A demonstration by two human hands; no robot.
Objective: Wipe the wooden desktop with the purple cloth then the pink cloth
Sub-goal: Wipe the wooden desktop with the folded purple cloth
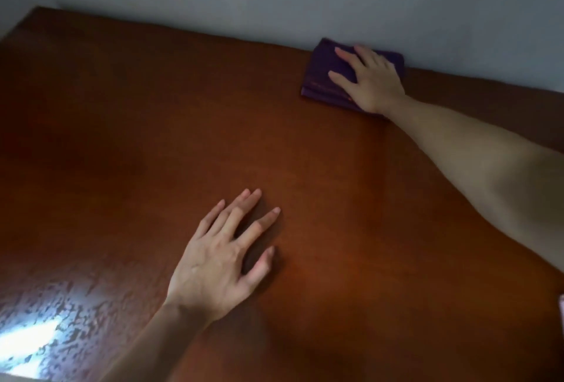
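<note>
A person's right hand (370, 82) presses flat, fingers straight, on a folded purple cloth (323, 76) at the desktop's (152, 113) far right edge; the left hand (219, 259) rests open nearby. Soft and light, the cloth likely slides best under palm pressure.

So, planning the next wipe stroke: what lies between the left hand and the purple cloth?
Only bare wooden desktop lies between the left hand and the purple cloth, in the head view.
</note>
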